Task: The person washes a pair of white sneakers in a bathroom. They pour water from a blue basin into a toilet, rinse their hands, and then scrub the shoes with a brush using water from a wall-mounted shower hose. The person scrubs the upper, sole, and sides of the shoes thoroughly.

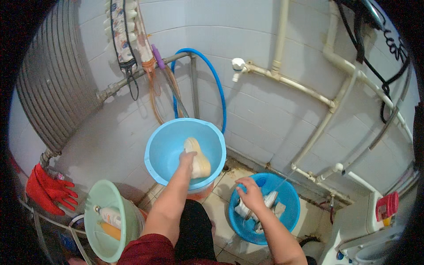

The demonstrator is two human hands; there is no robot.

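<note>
My left hand [187, 158] grips a white shoe [200, 162] inside a light blue plastic basin [152, 155]. The shoe's pale, yellowish sole side faces up. Over a darker blue basin [294, 218] on the floor, my right hand [249, 193] hangs with its fingers apart and nothing in them. White shoes [271, 199] lie in that basin, partly hidden by my right hand and forearm. A thin, clear streak like running water slants down into it from the wall side.
Left of my legs, a pale green basin [124, 218] holds bottles [111, 217]. Red rubber gloves [51, 190] hang by a ribbed radiator [56, 79]. A blue hose [218, 82] loops behind the light blue basin. Wall pipes [298, 87] and a toilet tank [356, 212] stand right.
</note>
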